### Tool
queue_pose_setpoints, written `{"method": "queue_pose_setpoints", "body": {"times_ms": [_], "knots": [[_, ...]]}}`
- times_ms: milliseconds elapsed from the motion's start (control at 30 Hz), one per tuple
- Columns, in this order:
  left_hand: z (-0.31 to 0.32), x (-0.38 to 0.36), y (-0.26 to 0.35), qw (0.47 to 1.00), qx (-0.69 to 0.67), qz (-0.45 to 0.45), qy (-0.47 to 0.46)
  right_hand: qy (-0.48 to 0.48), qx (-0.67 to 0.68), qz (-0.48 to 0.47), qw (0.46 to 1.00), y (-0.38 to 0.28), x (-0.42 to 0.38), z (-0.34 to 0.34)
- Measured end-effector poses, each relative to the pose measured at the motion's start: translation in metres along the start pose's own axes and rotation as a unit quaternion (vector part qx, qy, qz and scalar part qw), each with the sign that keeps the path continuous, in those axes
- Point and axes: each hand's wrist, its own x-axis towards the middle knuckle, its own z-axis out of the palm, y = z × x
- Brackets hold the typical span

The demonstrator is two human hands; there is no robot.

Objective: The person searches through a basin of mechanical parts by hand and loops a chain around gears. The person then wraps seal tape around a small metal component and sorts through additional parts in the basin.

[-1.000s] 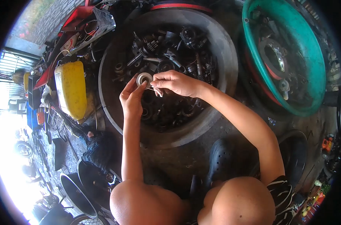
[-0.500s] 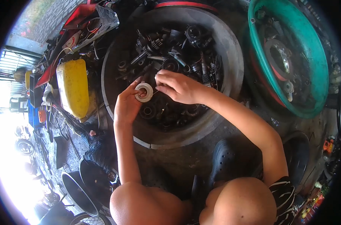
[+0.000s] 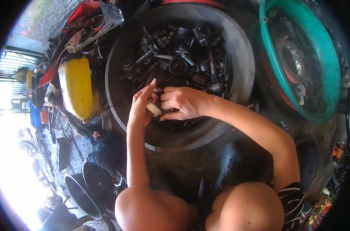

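My left hand holds a pale ring, tilted so that its edge faces me, with the thumb pointing up. Right beside it, my right hand has its fingers bent and pinched near the ring; a small thin dark piece seems to show between the fingertips, too small to name. Both hands are over a large round grey basin full of dark metal parts, among them a toothed gear and a coil spring.
A green tub with metal parts stands at the right. On the left are a yellow plastic piece, red panels and a black bucket. My knees and a dark clog are below the basin.
The ring has turned from facing me to nearly edge-on and moved slightly down and right. My right hand has moved down beside it, uncovering the gear.
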Motion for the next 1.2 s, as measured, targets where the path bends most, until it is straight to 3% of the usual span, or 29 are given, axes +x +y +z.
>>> {"method": "queue_pose_setpoints", "body": {"times_ms": [133,300,333,567,633,700,767,800,833,900,933,967,1033,1133,1200], "knots": [[-0.009,0.009,-0.002,0.999,-0.015,0.026,0.045,0.000,0.007,0.021,1.000,0.003,0.002,0.000],[-0.009,0.011,0.009,0.985,-0.131,0.011,0.110,0.037,-0.002,0.048,0.998,0.000,0.005,-0.001],[-0.015,0.014,0.010,0.983,-0.176,0.025,0.045,0.038,-0.002,0.046,0.998,0.000,0.006,0.000],[-0.020,0.010,0.044,0.974,-0.215,0.062,-0.022,0.064,-0.007,0.041,0.997,0.002,0.004,-0.003],[-0.133,0.042,0.044,0.941,-0.131,0.217,0.223,0.057,-0.022,0.032,0.998,-0.002,-0.008,-0.017],[-0.128,0.050,0.039,0.949,-0.119,0.212,0.202,0.095,-0.041,0.052,0.993,0.000,-0.013,-0.030],[-0.118,0.054,0.033,0.960,-0.089,0.208,0.168,0.105,0.022,0.014,0.994,-0.001,-0.006,-0.020],[-0.126,0.042,0.040,0.960,-0.065,0.215,0.168,0.050,0.025,0.043,0.998,-0.001,-0.006,-0.016],[-0.139,0.022,0.052,0.956,-0.038,0.230,0.177,0.054,0.039,0.025,0.997,0.001,-0.002,-0.011],[-0.154,-0.010,0.072,0.951,0.015,0.248,0.184,0.044,0.080,0.155,0.984,0.001,-0.004,-0.008],[-0.153,-0.017,0.078,0.950,0.038,0.251,0.179,-0.024,0.093,0.248,0.964,0.000,-0.005,-0.013],[-0.130,-0.022,0.077,0.951,0.039,0.252,0.178,-0.013,0.055,0.224,0.973,0.002,-0.006,-0.016],[-0.054,-0.026,0.060,0.964,0.085,0.218,0.127,0.019,0.150,0.258,0.954,0.011,-0.010,-0.016],[-0.026,-0.003,0.034,0.966,0.157,0.184,0.094,0.036,0.178,0.280,0.943,0.012,-0.009,-0.020],[-0.018,0.002,0.019,0.895,0.353,0.236,0.139,0.050,0.234,0.301,0.923,0.016,-0.007,-0.023]]}}
